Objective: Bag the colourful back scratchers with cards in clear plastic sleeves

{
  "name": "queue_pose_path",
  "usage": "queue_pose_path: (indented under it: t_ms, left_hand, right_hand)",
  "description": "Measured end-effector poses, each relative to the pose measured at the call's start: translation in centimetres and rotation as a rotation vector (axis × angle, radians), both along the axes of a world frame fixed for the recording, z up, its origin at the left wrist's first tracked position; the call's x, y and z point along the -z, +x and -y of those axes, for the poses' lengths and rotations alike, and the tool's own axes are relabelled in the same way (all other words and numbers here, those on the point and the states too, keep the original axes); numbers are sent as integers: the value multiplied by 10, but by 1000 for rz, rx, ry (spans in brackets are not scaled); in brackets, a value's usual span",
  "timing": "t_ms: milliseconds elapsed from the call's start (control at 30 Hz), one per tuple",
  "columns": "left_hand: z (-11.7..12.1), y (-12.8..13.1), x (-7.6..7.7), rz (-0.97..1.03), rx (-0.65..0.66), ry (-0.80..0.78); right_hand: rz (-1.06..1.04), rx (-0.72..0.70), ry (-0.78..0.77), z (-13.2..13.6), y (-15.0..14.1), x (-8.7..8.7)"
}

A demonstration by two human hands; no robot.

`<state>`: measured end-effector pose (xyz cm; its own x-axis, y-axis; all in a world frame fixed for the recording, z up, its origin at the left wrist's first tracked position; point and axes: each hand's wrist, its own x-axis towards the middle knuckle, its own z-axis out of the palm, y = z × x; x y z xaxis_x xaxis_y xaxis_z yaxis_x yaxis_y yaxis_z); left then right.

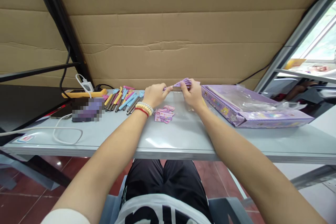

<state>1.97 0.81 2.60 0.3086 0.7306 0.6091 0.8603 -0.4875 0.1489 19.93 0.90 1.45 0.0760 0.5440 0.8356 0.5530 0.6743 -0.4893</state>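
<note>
Over the back of the table, both of my hands hold a small purple back scratcher (185,82) with a claw-shaped head. My left hand (155,95), with beaded bracelets on its wrist, pinches the thin handle end. The fingers of my right hand (192,92) are closed around the claw end and partly hide it. Below and between my hands lies a loose pile of small pink printed cards (165,114). Left of my left hand, several back scratchers (123,98) with yellow, blue and pink grips and metal rods lie side by side.
A purple printed box (244,119) with clear plastic wrap (244,98) stands on the right. A pixelated phone-like object (88,110), a white cable (68,142) and a yellow power strip (86,93) with a charger are on the left. Cardboard (168,28) walls the back.
</note>
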Motion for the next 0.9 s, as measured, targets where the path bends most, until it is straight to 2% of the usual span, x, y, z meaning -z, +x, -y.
queue_pose_path:
  t_ms: [100, 233, 333, 433, 567, 667, 800, 900]
  left_hand:
    - [6, 4, 15, -27, -24, -1]
    - [13, 4, 19, 2, -30, -20]
    - [16, 7, 17, 47, 7, -33]
    - [18, 11, 17, 83, 88, -11]
    - [19, 13, 16, 124, 174, -25]
    - [18, 10, 14, 162, 175, -34]
    - [14, 5, 13, 175, 85, -91]
    - [14, 5, 14, 111, 125, -107]
  right_hand:
    - [-7, -18, -46, 5, 3, 13]
    - [-108, -106, -113, 11, 4, 16]
    - [-214, -291, -222, 11, 6, 12]
    - [-198, -496, -366, 11, 7, 11]
    - [-282, -640, -445, 14, 2, 12]
    - [-398, -641, -470, 13, -2, 8]
    - [-630, -530, -423, 11, 6, -1]
    - [-685, -463, -404, 12, 14, -7]
